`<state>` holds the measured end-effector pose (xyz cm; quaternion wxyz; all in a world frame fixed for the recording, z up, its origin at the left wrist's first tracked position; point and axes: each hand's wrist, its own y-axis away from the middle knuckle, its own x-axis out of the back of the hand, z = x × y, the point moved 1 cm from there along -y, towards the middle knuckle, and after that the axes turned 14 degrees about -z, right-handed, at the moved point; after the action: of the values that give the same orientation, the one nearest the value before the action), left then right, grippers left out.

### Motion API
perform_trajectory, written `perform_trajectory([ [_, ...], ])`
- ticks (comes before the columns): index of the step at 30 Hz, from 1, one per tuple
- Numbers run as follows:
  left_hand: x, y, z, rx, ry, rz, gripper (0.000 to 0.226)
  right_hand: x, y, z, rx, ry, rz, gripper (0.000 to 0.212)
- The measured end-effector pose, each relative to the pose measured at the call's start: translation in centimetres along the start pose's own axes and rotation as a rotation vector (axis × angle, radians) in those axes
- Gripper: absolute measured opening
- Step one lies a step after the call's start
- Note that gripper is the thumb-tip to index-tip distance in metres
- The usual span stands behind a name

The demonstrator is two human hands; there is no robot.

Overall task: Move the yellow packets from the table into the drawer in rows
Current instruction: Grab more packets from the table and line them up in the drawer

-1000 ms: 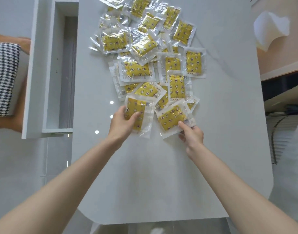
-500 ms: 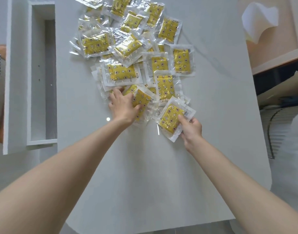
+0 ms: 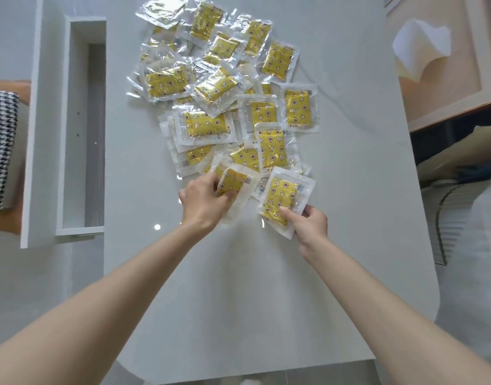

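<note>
Left hand point(image 3: 204, 204): fingers curled round the near end of a yellow packet point(image 3: 233, 182), thumb pressed on its top face. The clear wrapper bulges out past my thumb. There may be a second packet underneath in the same grasp; I cannot tell.

Right hand point(image 3: 308, 223): thumb on top and fingers under, pinching the near corner of another packet point(image 3: 280, 197). It is tilted, its far end reaching the edge of the heap. The two held packets lie just beside each other, wrappers close or touching.

Pile point(image 3: 219, 87): directly ahead of both hands, many yellow packets in clear wrappers, overlapping at all angles, spreading away from my fingertips. Its nearest packets lie partly under the ones I hold.

Table point(image 3: 238, 287): white, glossy, bare between my forearms.

Drawer point(image 3: 63, 134): pulled open, well off to the left of my left hand, past the table's left edge. It is white-walled with a grey floor strip showing.

Houndstooth cloth point(image 3: 1, 151): farther left, beyond the drawer.
</note>
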<state>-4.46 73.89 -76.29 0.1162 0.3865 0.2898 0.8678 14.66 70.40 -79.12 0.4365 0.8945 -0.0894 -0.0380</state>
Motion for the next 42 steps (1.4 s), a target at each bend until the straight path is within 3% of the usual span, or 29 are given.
perform_trajectory([
  [5,1.6,3.7,-0.8,0.0,0.481,-0.112,0.021,0.2,3.1,-0.7,-0.016,-0.145,-0.105,0.013],
  [11,5.9,10.3,-0.2,-0.011,0.675,-0.078,0.022,-1.1,10.3,-2.4,0.003,-0.223,-0.248,0.012],
  [16,10.2,16.5,-1.8,-0.054,0.791,-0.034,0.017,-3.6,16.3,-2.2,0.045,-0.162,-0.302,0.024],
  [23,15.7,25.2,-7.8,-0.088,0.849,-0.029,0.017,-10.1,25.1,-0.8,0.118,-0.186,-0.416,0.024],
  [30,23.5,32.4,-15.9,-0.132,0.784,-0.035,0.017,-20.2,33.3,2.2,0.154,-0.139,-0.41,0.027],
  [42,36.3,38.3,-25.6,-0.11,0.754,-0.022,0.018,-33.3,40.4,2.0,0.118,-0.154,-0.441,0.036],
])
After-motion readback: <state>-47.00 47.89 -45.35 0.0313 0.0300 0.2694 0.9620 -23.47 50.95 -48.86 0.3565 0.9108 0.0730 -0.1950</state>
